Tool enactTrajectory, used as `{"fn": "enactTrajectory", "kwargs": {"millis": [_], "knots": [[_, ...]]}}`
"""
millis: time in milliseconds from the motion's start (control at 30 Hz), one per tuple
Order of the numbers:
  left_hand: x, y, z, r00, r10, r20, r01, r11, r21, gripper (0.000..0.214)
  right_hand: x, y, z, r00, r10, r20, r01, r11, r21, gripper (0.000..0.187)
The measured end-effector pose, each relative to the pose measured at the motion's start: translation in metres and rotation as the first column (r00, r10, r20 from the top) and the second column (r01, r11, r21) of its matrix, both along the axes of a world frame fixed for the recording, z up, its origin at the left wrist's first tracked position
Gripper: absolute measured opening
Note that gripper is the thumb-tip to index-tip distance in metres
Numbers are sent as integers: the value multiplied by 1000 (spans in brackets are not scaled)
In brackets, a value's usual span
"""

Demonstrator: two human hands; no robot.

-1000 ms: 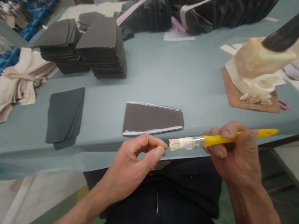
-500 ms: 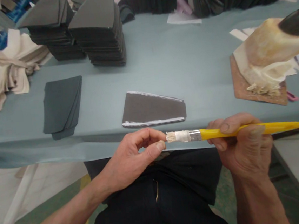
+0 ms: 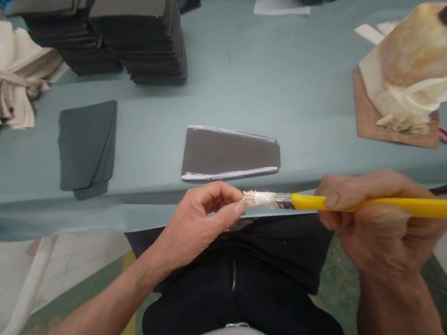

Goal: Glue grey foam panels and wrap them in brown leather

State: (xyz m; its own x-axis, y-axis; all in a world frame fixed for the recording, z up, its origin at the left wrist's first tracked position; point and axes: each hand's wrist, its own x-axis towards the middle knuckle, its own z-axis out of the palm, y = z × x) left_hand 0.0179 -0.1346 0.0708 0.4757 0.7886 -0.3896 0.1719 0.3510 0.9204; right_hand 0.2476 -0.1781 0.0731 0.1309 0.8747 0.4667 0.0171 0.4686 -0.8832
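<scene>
My right hand [image 3: 382, 215] is wrapped round the yellow handle of a paintbrush [image 3: 309, 201], held roughly level in front of the table's edge. White wrapping goes round the brush just behind its pale bristles. At the bristle tips, the thumb and forefinger of my left hand [image 3: 207, 211] are pinched together. Just beyond the brush lies a dark grey tapered piece [image 3: 230, 151], perhaps a small stack, with white coating along its two long edges. To its left is a fanned pile of dark pieces [image 3: 87, 146].
Tall stacks of dark pieces [image 3: 140, 44] stand at the back left, beside a bundle of beige cloth strips [image 3: 10, 82]. On the right, a glue-crusted container [image 3: 413, 49] rests on a brown board [image 3: 369, 116]. The table [image 3: 262, 74] has a grey-green cover.
The brush handle's far end has dipped and swung nearer with my right hand. My left fingers stay at the bristle tips. The whole view has shifted slightly.
</scene>
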Motion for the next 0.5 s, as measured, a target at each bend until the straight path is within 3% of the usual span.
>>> {"fn": "enactTrajectory", "kwargs": {"millis": [233,400,500], "knots": [[2,1,-2,1000,16,-22,-15,999,38,24,-1,-2,1,999,32,42,-32,999,14,23],[3,-1,3,994,46,-98,-39,996,74,20,-1,-9,-2,976,-27,215,23,999,24,27],[1,-5,-2,989,63,-136,-53,996,79,16,-3,-23,0,950,16,311,-17,1000,2,24]]}}
